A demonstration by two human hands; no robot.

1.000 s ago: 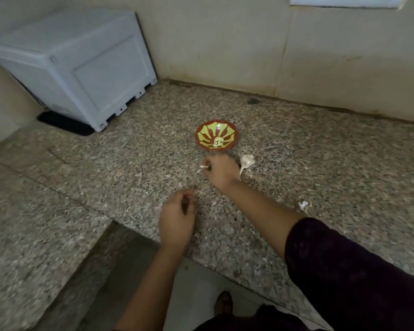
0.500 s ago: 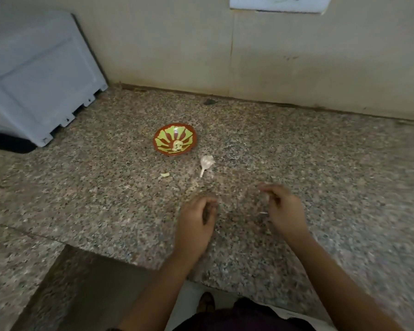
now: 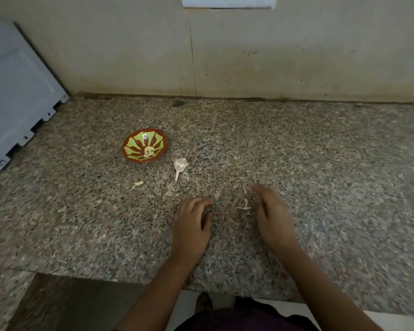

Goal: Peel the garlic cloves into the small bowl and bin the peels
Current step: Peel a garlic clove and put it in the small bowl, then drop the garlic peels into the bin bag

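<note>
Peels (image 3: 243,204) lie on the counter (image 3: 332,163) just beside our right hand (image 3: 270,216), fingers straight, gripping nothing. Left hand (image 3: 191,226) curled; contents unclear. We judge peels papery, featherlight, flyaway: sweep together, pinch the heap.

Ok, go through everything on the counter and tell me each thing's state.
small bowl: upright, peeled cloves inside.
garlic bulb: lying on the counter, skin on.
garlic scrap: loose on the counter.
peels: loose heap on the counter.
left hand: loosely curled, empty.
right hand: fingers straight, beside the peels.
</note>
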